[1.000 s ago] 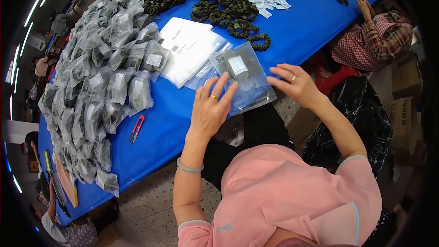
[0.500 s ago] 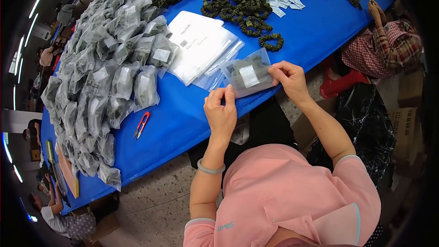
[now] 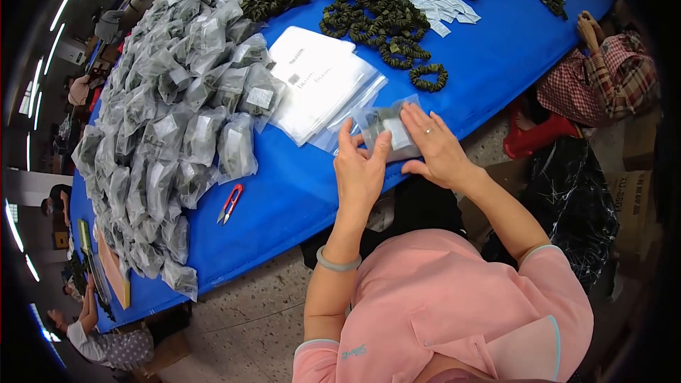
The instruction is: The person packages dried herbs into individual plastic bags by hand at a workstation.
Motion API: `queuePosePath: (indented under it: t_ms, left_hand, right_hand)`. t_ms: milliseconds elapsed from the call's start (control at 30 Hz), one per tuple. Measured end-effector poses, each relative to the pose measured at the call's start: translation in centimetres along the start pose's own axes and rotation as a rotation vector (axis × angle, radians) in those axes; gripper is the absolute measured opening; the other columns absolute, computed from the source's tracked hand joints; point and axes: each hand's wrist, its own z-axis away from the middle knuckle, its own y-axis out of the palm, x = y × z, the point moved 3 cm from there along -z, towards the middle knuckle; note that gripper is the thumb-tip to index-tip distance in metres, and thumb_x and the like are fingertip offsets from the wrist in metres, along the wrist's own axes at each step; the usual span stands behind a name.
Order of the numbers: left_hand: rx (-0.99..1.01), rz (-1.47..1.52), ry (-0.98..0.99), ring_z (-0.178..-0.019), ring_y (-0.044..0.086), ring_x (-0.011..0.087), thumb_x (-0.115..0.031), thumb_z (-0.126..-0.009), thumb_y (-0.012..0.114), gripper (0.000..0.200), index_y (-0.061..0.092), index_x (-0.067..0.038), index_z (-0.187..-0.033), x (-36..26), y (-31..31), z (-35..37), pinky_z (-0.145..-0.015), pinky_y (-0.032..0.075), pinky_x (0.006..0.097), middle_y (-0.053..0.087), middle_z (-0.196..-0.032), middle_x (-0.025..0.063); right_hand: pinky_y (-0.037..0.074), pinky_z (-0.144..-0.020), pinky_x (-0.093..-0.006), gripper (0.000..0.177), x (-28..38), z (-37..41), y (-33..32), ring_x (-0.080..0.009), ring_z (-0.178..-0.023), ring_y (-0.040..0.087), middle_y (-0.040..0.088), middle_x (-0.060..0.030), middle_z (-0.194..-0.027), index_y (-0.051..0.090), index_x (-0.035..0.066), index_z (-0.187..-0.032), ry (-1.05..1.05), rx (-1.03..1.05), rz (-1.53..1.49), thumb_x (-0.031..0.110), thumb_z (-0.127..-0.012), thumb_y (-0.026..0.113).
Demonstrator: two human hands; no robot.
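A frosted plastic bag (image 3: 374, 119) with a dark green scrunchie and a white label inside lies at the table's near edge. My left hand (image 3: 358, 167) grips its left side, thumb on top. Across its right part my right hand (image 3: 441, 143) rests flat, fingers stretched out and thumb apart, covering some of the label. Just beyond sits a single dark green scrunchie (image 3: 428, 68). A stack of flat, printed plastic bags (image 3: 312, 78) is to the left of my hands.
Filled bags (image 3: 159, 128) are heaped over the table's left side. Red-handled thread snips (image 3: 230, 202) lie on the blue table cover (image 3: 284, 191). More scrunchies (image 3: 369, 14) and white labels (image 3: 443, 6) are farther back. Another person (image 3: 603, 71) sits at the right.
My right hand has gone from pinching the bag's right edge to lying flat over it. My left thumb has moved onto the bag's front. The view has shifted slightly.
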Motion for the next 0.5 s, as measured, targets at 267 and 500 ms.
queuePosePath:
  t_ms: [267, 500]
  left_hand:
    - [-0.038, 0.334, 0.023, -0.071, 0.058, 0.0109, -0.019, -0.087, 0.072, 0.063, 0.042, -0.002, -0.139, -1.1, -4.3, -4.7, -0.049, 0.042, 0.0185, 0.062, -0.107, 0.0162]
    - [-0.881, 0.211, 0.298, -0.058, 0.055, 0.0107, -0.031, -0.089, 0.070, 0.058, 0.047, 0.003, -0.129, -3.8, -27.8, -15.5, -0.046, 0.043, 0.0192, 0.062, -0.096, 0.0121]
  right_hand:
    - [0.050, -0.087, -0.0346, 0.027, -11.5, -6.0, -2.5, -0.0273, -0.099, 0.063, 0.068, -0.0107, -0.108, 0.067, 0.002, -0.113, 0.527, -0.094, -0.504, 0.015, -0.089, 0.065]
    - [0.050, -0.079, -0.0371, 0.030, -23.0, -9.4, 3.1, -0.0244, -0.088, 0.062, 0.068, -0.0104, -0.097, 0.068, 0.004, -0.107, 0.625, -0.103, -0.039, 0.022, -0.083, 0.072]
